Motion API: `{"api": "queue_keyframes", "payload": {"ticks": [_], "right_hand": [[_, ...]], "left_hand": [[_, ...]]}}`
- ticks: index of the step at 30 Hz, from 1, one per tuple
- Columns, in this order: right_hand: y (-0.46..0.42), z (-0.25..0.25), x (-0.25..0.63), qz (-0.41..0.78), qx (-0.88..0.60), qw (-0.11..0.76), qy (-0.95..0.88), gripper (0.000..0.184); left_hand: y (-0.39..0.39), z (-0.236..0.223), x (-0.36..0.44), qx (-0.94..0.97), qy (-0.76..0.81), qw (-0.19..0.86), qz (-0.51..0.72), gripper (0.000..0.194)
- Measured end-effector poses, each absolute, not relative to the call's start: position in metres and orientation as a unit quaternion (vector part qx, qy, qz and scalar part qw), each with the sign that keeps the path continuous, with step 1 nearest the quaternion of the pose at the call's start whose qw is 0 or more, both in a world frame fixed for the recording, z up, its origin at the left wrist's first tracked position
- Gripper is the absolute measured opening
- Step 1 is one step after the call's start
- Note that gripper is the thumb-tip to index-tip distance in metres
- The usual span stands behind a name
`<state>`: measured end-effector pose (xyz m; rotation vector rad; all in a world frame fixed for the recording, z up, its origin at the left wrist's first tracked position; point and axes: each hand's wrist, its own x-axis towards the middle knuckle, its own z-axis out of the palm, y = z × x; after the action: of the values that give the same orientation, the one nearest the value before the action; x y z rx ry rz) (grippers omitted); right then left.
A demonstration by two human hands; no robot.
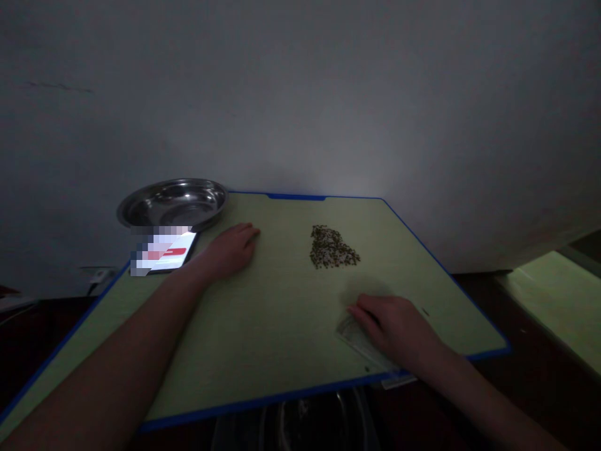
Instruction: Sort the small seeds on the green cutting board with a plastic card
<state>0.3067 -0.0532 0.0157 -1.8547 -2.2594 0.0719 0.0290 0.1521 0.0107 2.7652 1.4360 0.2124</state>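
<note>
My left hand (233, 250) rests palm down on the yellow-green tabletop, fingers lying forward with nothing visible in them. It is beside the phone and left of a loose pile of small dark seeds or beans (332, 248). On the near right is my right hand (397, 326), its thumb and forefinger pressed together. Whatever is in that pinch, if anything, is too small to make out. Beneath the right hand lies a flat, pale, see-through printed sheet or packet (361, 341). It reaches past the table's near edge, partly hidden by the hand.
A wide metal basin (176, 203) stands at the back left. A lit phone (171, 252) lies in front of it. The folding table has a blue rim (263, 404). A grey wall (300, 100) rises behind. Another yellow-green surface (558, 300) is at right.
</note>
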Motion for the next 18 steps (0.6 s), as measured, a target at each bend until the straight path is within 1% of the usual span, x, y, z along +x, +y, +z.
{"api": "queue_keyframes", "payload": {"ticks": [4, 12, 18], "right_hand": [[-0.061, 0.016, 0.289, 0.025, -0.622, 0.116, -0.774, 0.036], [-0.066, 0.019, 0.263, 0.087, -0.578, 0.142, -0.799, 0.035], [-0.059, 0.017, 0.282, 0.076, -0.607, 0.169, -0.773, 0.037]], "left_hand": [[0.152, 0.011, 0.029, 0.884, 0.463, 0.014, 0.072, 0.052], [0.152, 0.008, 0.028, 0.882, 0.463, 0.012, 0.088, 0.051], [0.152, 0.009, 0.029, 0.876, 0.476, 0.017, 0.078, 0.053]]}}
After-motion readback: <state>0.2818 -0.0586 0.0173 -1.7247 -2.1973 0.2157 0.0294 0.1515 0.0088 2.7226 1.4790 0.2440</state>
